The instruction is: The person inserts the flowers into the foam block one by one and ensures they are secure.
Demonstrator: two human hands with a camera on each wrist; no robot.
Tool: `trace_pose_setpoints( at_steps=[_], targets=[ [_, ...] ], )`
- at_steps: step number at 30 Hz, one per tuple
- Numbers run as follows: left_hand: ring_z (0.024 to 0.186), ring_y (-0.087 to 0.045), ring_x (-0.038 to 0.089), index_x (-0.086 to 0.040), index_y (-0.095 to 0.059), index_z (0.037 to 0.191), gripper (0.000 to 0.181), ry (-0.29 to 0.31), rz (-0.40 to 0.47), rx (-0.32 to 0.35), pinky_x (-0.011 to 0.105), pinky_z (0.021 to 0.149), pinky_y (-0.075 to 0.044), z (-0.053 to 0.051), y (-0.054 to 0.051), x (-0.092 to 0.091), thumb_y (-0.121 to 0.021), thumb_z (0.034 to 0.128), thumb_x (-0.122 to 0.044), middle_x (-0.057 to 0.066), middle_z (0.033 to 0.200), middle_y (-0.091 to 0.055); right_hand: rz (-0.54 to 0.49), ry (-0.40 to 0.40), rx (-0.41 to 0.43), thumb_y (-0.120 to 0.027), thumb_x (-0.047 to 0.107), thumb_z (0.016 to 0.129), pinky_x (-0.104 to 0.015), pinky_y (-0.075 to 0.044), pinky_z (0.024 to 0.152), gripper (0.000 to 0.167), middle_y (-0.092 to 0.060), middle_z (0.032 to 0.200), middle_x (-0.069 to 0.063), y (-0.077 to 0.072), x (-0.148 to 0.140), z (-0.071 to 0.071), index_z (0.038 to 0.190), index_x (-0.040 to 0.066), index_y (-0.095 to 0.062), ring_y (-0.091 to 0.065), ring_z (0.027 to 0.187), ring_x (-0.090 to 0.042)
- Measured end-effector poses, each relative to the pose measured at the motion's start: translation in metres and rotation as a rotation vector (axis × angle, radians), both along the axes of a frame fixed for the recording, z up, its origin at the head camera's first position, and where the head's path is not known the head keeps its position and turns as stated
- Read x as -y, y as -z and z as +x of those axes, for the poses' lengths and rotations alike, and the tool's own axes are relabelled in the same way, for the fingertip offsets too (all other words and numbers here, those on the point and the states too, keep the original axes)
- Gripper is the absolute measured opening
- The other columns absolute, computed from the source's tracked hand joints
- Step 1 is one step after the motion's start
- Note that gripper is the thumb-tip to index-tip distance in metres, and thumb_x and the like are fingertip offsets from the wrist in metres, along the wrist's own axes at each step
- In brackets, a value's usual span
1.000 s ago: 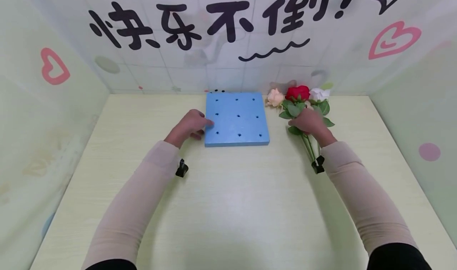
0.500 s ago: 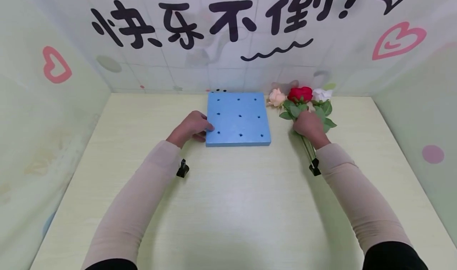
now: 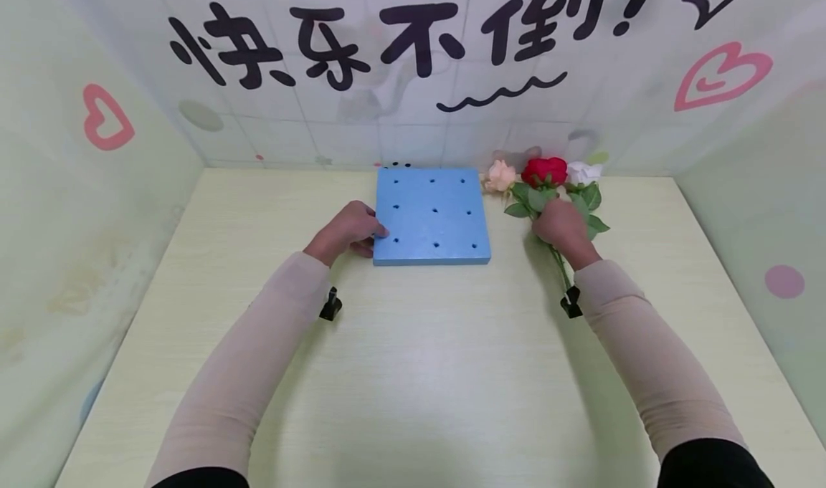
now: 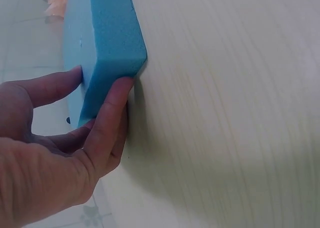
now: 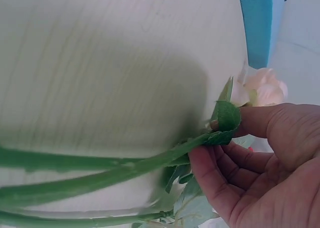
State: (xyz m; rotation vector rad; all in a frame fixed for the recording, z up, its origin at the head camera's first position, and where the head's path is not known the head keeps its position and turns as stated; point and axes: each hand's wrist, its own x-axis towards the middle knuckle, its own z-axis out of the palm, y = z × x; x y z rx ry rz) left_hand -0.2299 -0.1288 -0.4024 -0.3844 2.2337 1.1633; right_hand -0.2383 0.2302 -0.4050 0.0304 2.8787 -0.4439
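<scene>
A blue foam board [image 3: 418,224] with several small holes lies flat at the back of the table. My left hand [image 3: 351,228] holds its left edge, thumb on top and fingers against the side [image 4: 116,43]. To the board's right lie a pink rose [image 3: 500,177], a red rose [image 3: 544,171] and a white rose [image 3: 584,172], blooms towards the wall. Over their stems is my right hand [image 3: 563,228]. In the right wrist view, its thumb and fingers pinch a green rose stem [image 5: 100,180] beside a leaf [image 5: 228,115]; which bloom this stem carries is hidden.
A printed cloth wall [image 3: 413,140] stands right behind the board and the roses. Side walls [image 3: 58,223] bound the pale wooden table [image 3: 413,373] left and right. Black clips [image 3: 330,304] are at both wrists.
The right hand has shifted slightly and its fingers have closed in on the stems. The left hand keeps its place at the board's edge, its thumb slightly lower. The view has shifted slightly.
</scene>
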Motion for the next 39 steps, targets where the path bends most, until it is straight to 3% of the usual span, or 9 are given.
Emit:
trace_pose_setpoints(
  at_steps=[5, 13, 20, 28, 39],
  targets=[
    [0.093, -0.067, 0.029, 0.004, -0.041, 0.139, 0.055, 0.001, 0.011, -0.003, 0.035, 0.072, -0.061, 0.000, 0.002, 0.000, -0.065, 0.0921, -0.011, 0.020, 0.115, -0.060, -0.007, 0.014, -0.002, -0.050, 0.008, 0.082, -0.036, -0.044, 0.052, 0.013, -0.057, 0.079, -0.019, 0.000, 0.000, -0.001, 0.069, 0.004, -0.050, -0.051, 0.067, -0.030],
    [0.093, -0.067, 0.029, 0.003, -0.040, 0.139, 0.055, -0.001, 0.010, -0.012, 0.036, 0.073, -0.061, 0.000, 0.004, 0.001, -0.064, 0.0923, -0.011, 0.020, 0.114, -0.060, -0.013, -0.009, -0.069, -0.050, 0.019, 0.092, -0.038, -0.044, 0.052, 0.032, -0.057, 0.073, -0.017, -0.004, 0.001, 0.002, 0.062, 0.007, -0.046, -0.053, 0.065, -0.031],
    [0.094, -0.066, 0.030, 0.004, -0.039, 0.140, 0.056, -0.002, 0.015, -0.009, 0.036, 0.075, -0.061, 0.000, 0.004, 0.000, -0.064, 0.0925, -0.011, 0.020, 0.118, -0.059, -0.015, 0.030, -0.105, -0.056, 0.033, 0.094, -0.034, -0.039, 0.045, 0.043, -0.049, 0.063, -0.009, -0.011, 0.005, 0.007, 0.060, 0.011, -0.042, -0.051, 0.061, -0.028],
    [0.098, -0.066, 0.031, 0.003, -0.039, 0.139, 0.054, -0.005, 0.014, -0.012, 0.037, 0.074, -0.061, 0.001, 0.004, 0.000, -0.064, 0.0927, -0.010, 0.020, 0.119, -0.058, -0.065, 0.093, -0.096, -0.044, 0.008, 0.080, -0.029, -0.031, 0.039, 0.024, -0.037, 0.055, -0.001, -0.016, 0.005, 0.008, 0.057, 0.013, -0.039, -0.040, 0.054, -0.020],
    [0.101, -0.064, 0.030, 0.002, -0.039, 0.139, 0.053, -0.010, -0.002, 0.006, 0.035, 0.073, -0.061, -0.001, 0.003, -0.001, -0.063, 0.0936, -0.012, 0.019, 0.119, -0.057, -0.182, 0.129, -0.140, -0.040, 0.004, 0.072, -0.023, -0.017, 0.041, 0.024, -0.025, 0.049, 0.006, -0.032, 0.004, 0.016, 0.052, 0.017, -0.034, -0.022, 0.048, -0.011]
  ],
)
